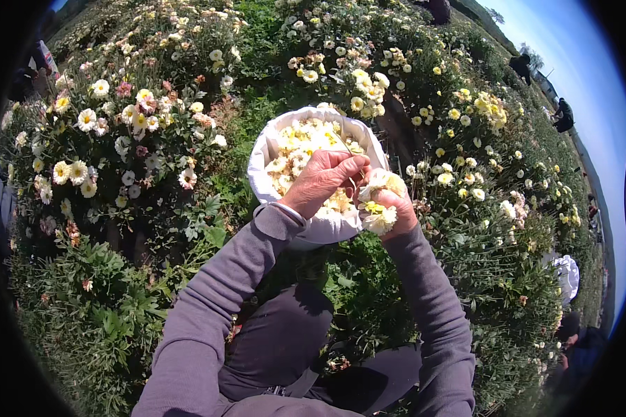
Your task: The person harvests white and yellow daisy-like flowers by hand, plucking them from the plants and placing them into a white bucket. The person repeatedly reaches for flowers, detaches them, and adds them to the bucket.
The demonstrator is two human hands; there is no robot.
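Observation:
Cut white and yellow chrysanthemum heads (298, 152) fill a bucket with a white cloth liner (259, 172) in front of me. Over its right half, my left hand (326, 180) pinches a thin green stem (342, 140) between thumb and fingers. Close beside it, at the bucket's right rim, my right hand (402, 206) is closed around several pale chrysanthemums (381, 219). The fingertips of both hands nearly meet, and whether they touch is hidden.
Flowering chrysanthemum bushes (78, 172) crowd the left, and more bushes (469, 177) stand on the right. Low green weeds (263, 68) grow between the rows. A white sack (567, 279) is at far right. Other people (564, 114) are among the plants at the edges.

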